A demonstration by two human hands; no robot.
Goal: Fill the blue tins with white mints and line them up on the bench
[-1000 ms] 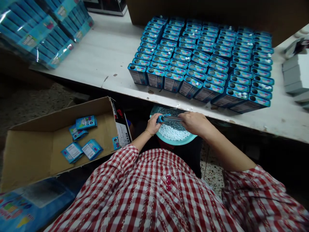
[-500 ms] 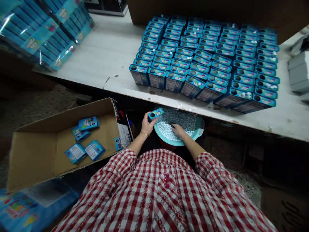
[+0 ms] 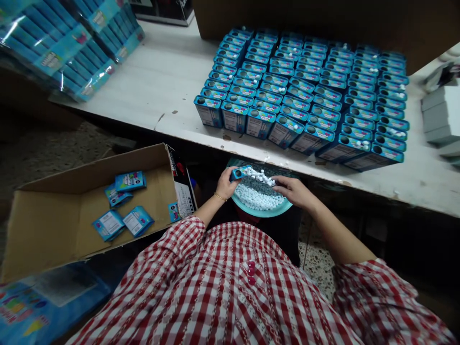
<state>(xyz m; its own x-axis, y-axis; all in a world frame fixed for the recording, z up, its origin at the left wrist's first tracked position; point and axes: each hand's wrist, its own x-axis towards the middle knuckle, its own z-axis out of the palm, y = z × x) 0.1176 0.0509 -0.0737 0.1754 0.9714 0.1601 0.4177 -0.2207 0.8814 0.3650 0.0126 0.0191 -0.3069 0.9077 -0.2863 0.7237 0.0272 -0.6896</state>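
My left hand (image 3: 225,185) is closed round a small blue box (image 3: 237,173) with a round dark hole in its top, over the left rim of a turquoise basin (image 3: 268,212). Small white pellets (image 3: 257,197) lie in the basin. A line of white pellets (image 3: 259,176) stretches above them from the box's top to the fingertips of my right hand (image 3: 293,190). The right fingers are pinched together; what they grip under the pellets cannot be made out.
Rows of similar blue boxes (image 3: 287,96) stand on the white table (image 3: 161,91), some with pellets on top. Wrapped blue packs (image 3: 68,48) sit at the left. An open cardboard box (image 3: 84,211) beside me holds several blue packets (image 3: 138,220). White cartons (image 3: 442,112) are at the right.
My right hand has risen out of the pellets to the basin's right side, and pellets now stretch to the box. The left hand has moved slightly right with the box.
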